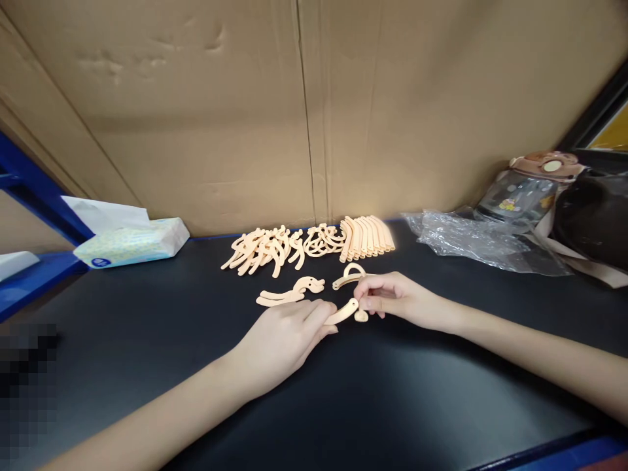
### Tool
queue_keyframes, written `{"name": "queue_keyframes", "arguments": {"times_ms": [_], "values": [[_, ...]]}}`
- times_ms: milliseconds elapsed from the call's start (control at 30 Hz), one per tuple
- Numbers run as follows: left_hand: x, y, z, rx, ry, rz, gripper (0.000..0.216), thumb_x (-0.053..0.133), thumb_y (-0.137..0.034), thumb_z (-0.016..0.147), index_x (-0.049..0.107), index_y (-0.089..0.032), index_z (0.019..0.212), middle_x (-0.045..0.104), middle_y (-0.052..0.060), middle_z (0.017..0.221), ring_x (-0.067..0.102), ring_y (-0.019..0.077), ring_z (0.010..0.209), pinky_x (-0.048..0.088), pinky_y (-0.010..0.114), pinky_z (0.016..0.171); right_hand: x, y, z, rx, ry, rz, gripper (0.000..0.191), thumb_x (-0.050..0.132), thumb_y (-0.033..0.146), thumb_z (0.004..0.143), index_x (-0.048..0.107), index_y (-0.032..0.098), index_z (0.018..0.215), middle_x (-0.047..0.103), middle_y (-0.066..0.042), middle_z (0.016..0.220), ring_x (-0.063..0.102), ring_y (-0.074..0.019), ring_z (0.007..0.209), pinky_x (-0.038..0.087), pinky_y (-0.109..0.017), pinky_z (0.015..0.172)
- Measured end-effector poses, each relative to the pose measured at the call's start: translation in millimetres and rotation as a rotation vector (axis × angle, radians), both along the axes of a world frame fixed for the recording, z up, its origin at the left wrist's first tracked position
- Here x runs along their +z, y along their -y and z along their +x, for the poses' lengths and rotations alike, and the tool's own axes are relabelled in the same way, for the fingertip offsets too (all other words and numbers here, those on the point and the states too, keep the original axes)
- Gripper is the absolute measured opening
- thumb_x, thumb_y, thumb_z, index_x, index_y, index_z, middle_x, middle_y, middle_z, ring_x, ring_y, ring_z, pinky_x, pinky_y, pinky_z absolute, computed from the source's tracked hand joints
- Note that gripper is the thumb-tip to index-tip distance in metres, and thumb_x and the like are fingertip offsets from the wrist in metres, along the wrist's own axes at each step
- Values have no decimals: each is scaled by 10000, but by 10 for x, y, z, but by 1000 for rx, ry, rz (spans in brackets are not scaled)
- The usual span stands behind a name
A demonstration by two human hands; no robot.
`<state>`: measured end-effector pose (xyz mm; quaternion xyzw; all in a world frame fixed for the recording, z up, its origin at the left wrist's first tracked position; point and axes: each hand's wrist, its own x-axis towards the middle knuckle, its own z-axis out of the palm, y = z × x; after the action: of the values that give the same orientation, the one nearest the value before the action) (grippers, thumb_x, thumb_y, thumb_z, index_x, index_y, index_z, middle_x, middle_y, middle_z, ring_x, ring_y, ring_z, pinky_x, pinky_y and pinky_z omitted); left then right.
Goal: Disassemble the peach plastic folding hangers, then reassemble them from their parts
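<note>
My left hand (289, 330) is closed around a curved, light wooden piece (344, 313) with a hole near its end. Close by, my right hand (392, 297) pinches at that end; a small rounded wooden piece (362, 315) shows just below its fingertips, and I cannot tell exactly how the two pieces meet. Behind the right fingers lie a curved wooden bar (343, 281) and a ring-shaped piece (354, 268). To the left, flat on the black table (196, 379), rest some curved wooden pieces (279, 297) and one with small dark holes (310, 284).
Along the back are a pile of curved wooden pieces (262, 247), several wooden rings (324, 241) and a neat row of wooden bars (367, 237). A tissue pack (137, 243) stands at left. Clear plastic wrap (471, 239), a bottle (520, 196) and a dark bag (593, 216) are at right.
</note>
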<state>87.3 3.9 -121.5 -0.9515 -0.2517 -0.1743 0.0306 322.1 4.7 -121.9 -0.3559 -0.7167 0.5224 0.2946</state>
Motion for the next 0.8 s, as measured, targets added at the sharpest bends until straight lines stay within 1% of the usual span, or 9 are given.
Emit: {"name": "queue_keyframes", "arguments": {"times_ms": [67,167,367,633,800], "values": [[-3,-3,-7,22,-10,-65,141,334,-256,974,449,-184,936,584,-14,732,558,136,601,383,236,536,-4,-29,23,-37,-61,-71,191,578,350,855,601,164,820,573,5,742,479,-95,640,399,-235,602],[4,-6,-11,10,-65,-126,130,345,-264,969,424,-190,897,558,-20,702,550,140,594,360,233,523,-13,-51,43,-53,-122,-103,180,585,343,853,610,165,840,586,6,745,471,-87,636,395,-228,606],[46,3,-2,-19,-120,-123,177,325,-262,969,392,-198,818,506,-28,649,496,136,539,295,230,484,-10,-32,33,-73,-135,-110,192,594,350,846,616,160,843,582,6,737,458,-85,627,385,-226,595],[48,-3,3,-15,-126,-118,190,323,-257,971,404,-198,810,509,-30,648,497,134,547,297,229,493,6,-44,20,-71,-85,-99,222,588,384,844,620,164,847,575,0,742,461,-95,639,398,-236,600],[40,-3,3,-14,-136,-105,165,353,-231,963,394,-197,807,517,-30,654,509,135,553,299,226,504,5,-54,11,-52,-82,-89,211,583,370,849,621,162,834,563,6,731,461,-89,633,395,-227,589]]}}
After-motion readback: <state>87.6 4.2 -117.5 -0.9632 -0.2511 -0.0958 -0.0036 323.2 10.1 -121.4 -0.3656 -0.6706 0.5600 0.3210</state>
